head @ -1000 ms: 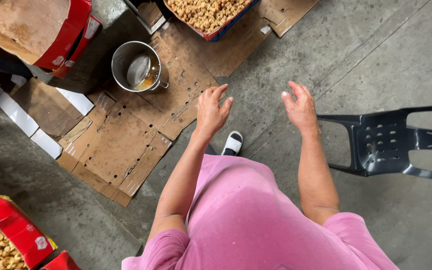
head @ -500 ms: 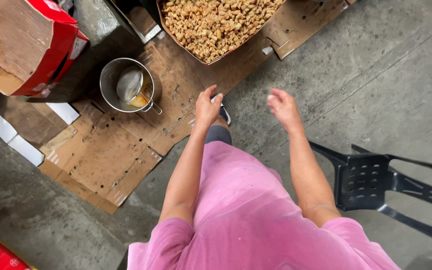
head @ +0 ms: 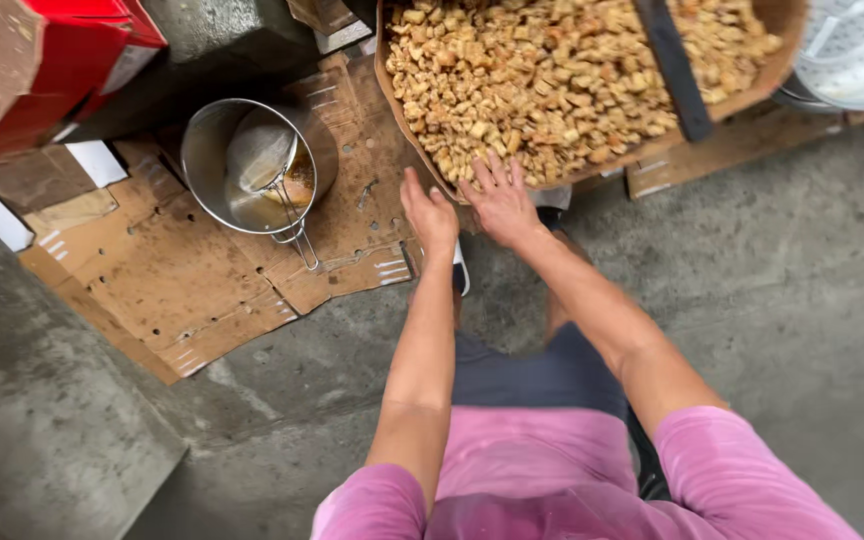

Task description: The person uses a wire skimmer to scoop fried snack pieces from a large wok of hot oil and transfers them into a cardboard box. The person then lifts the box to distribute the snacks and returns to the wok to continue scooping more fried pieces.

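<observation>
Hands reach toward a large tray (head: 402, 110) of golden fried pieces (head: 552, 80): left hand (head: 430, 212) and right hand (head: 500, 200) both spread, empty, at its near rim. Steel pot (head: 252, 160) sits left.

the basket of fried chunks (head: 592, 90) runs off the top edge at twelve o'clock. at one o'clock the white fan guard (head: 852, 50) is cropped. the red carton (head: 42, 60) is cut off at ten o'clock.
</observation>
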